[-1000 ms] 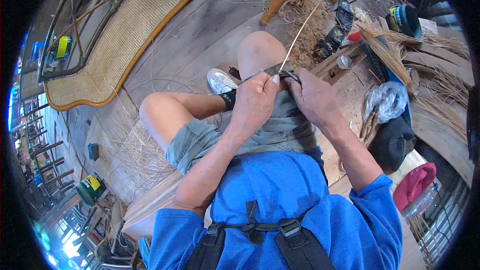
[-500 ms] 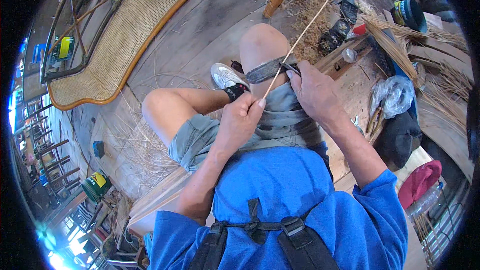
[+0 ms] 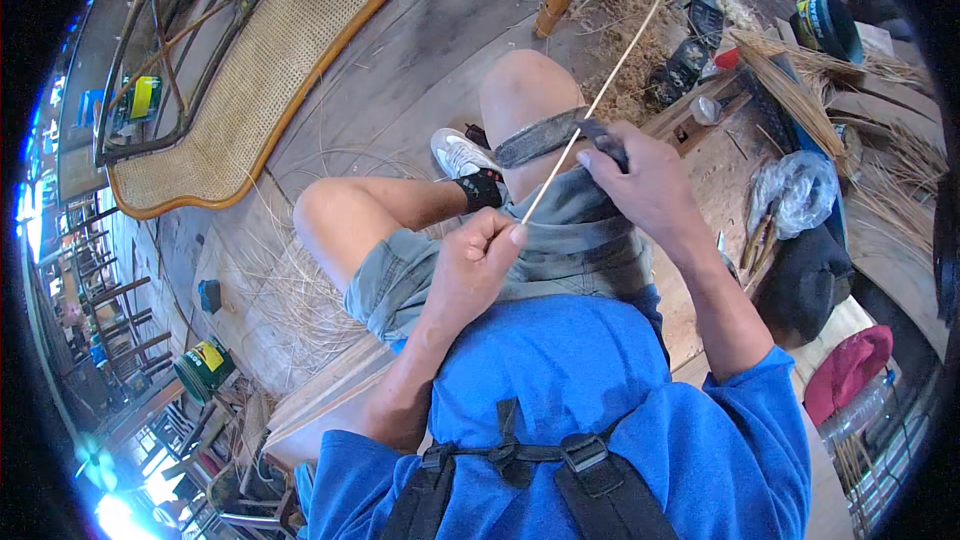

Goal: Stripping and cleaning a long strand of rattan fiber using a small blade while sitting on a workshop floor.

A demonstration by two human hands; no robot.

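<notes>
A long, thin, pale rattan strip [image 3: 618, 67] slants from my lap up past the raised right knee. My left hand [image 3: 476, 262] is closed on its near end, above the shorts. Over my thigh, just below the knee's top, lies a dark worn band [image 3: 540, 140] that the strip crosses. My right hand [image 3: 648, 183] is closed round a small dark tool [image 3: 608, 143] beside the strip, at the band's right end. The tool's kind cannot be made out; fingers cover part of it.
A woven cane panel with a wooden rim [image 3: 250, 105] lies at the upper left. Loose strips [image 3: 290, 275] tangle on the floor left of my leg. To the right are a wooden bench [image 3: 700, 195], a plastic bag [image 3: 803, 192], a dark red cap [image 3: 848, 372] and a green tub [image 3: 828, 28].
My left hand has moved slightly down toward my body with the strip's end. My right hand and the dark tool have shifted a little to the right, and the tool has turned.
</notes>
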